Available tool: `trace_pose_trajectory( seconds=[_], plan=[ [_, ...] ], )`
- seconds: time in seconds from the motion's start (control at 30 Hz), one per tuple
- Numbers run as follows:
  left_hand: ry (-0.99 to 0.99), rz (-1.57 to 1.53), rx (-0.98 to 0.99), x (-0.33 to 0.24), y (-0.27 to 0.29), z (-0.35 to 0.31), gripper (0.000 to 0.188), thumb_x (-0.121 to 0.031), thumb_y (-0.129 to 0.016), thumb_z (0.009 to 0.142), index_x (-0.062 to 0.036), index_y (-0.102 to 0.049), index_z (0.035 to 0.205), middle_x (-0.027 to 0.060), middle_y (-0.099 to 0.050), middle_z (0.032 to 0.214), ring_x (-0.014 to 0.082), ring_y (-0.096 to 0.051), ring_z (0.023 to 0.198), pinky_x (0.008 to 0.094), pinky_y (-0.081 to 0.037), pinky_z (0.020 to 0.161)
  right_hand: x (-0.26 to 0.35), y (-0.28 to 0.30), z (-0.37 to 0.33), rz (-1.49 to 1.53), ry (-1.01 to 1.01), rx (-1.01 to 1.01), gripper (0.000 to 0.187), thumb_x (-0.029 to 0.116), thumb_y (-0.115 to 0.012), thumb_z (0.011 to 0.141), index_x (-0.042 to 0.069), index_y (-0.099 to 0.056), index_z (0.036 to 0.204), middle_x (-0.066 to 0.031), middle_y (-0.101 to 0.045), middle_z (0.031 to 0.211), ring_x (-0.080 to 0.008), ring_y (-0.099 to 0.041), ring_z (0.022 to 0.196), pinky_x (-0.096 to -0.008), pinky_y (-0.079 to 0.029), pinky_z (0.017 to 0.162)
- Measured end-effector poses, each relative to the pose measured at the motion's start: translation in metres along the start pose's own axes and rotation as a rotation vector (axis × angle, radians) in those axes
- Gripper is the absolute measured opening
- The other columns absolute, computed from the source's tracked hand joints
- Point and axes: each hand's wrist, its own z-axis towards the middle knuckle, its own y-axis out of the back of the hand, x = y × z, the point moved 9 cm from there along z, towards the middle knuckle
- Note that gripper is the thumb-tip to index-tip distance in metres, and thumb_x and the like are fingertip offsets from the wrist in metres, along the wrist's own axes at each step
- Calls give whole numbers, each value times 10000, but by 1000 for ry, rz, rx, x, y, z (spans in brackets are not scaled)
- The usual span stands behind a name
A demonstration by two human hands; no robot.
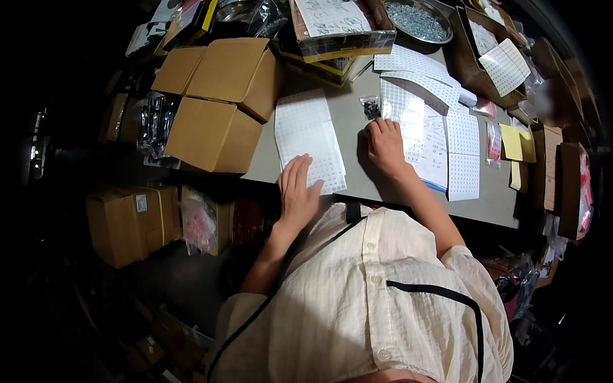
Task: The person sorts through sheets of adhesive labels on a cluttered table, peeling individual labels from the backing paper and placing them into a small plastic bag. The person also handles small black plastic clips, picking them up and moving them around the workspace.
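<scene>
My left hand (297,191) lies with its fingers stretched out on the lower left part of a white sheet of small round stickers (313,137). My right hand (385,148) rests on the table with its fingers curled down and close together; whatever is under the fingertips is hidden. Just beyond those fingertips lies a small clear bag of black parts (370,107). To the right of it, a glossy sticker sheet (403,108) and further printed sheets (463,153) overlap, partly under my right forearm.
Closed brown cartons (214,131) stand at the table's left edge. Farther back are an open box with papers (345,45) and a metal bowl of small metal parts (418,22). Yellow notes (517,143) and cardboard trays (547,169) line the right side. Another carton (131,223) sits lower left.
</scene>
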Motion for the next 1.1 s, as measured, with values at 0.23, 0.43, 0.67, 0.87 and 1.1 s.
trace_pose_trajectory(
  seconds=[0.23,0.43,0.67,0.87,1.1],
  plan=[
    [1026,-1573,344,9,-91,7,448,-341,-403,1096,52,-553,1248,146,-647,1116,241,-655,1008,356,-538,854,63,41,-15,513,151,86,255,-26,-624,846,15,-590,1096,-160,-581,1129,-371,-552,1047,-430,-452,900],
    [1119,-1658,298,16,-111,19,315,-195,-443,1067,62,-564,1201,170,-640,1134,274,-655,1058,382,-546,946,2,21,14,230,-53,-14,342,95,-671,883,-12,-567,1191,-199,-564,1210,-378,-549,1090,-436,-465,953],
    [1057,-1651,319,-1,-97,41,248,-81,-497,1017,81,-559,1194,179,-633,1177,298,-640,1142,397,-524,1024,-49,2,45,171,-175,-21,216,111,-672,836,-5,-616,1010,-178,-651,952,-357,-643,851,-418,-536,742],
    [895,-1516,262,-6,-81,63,254,-97,-499,1029,64,-563,1215,156,-634,1180,253,-634,1124,368,-511,1015,-64,-1,21,1342,-574,127,176,137,-675,928,-7,-658,1027,-36,-667,878,-95,-611,757,-264,-512,690],
    [710,-1419,265,-30,-69,104,245,-213,-598,1027,-9,-645,1155,40,-686,1047,95,-619,941,256,-489,825,-30,33,2,1562,-566,237,164,121,-662,947,-5,-673,1051,-17,-659,894,-67,-585,788,-211,-469,699]
  ],
)
